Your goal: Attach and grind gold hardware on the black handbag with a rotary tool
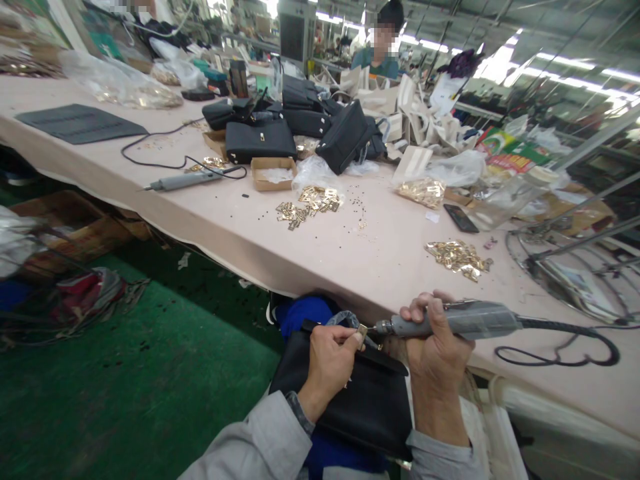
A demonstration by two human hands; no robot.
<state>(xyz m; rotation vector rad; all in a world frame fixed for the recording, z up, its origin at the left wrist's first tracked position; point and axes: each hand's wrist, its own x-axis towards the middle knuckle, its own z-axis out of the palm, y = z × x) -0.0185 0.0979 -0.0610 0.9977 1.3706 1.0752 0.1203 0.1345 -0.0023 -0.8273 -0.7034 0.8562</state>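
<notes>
A black handbag (370, 400) lies across my lap, on blue trousers. My left hand (330, 360) is above the bag, its thumb and fingers pinched on a small gold metal plate (362, 330). In my right hand (440, 340) is a grey electric screwdriver (470, 320), held level with fingers wrapped around its body. The screwdriver's bit points left and meets, or nearly meets, the gold plate; I cannot tell if they touch. A black cable runs from its back end to the right. Part of the bag is hidden by my hands.
Piles of gold plates (457, 259) lie on the pink-covered table (240, 220). A second electric screwdriver (185, 180), a small cardboard box (273, 175), several black bags (261, 140) and a phone (461, 218) are there too. A person (383, 53) is across the table.
</notes>
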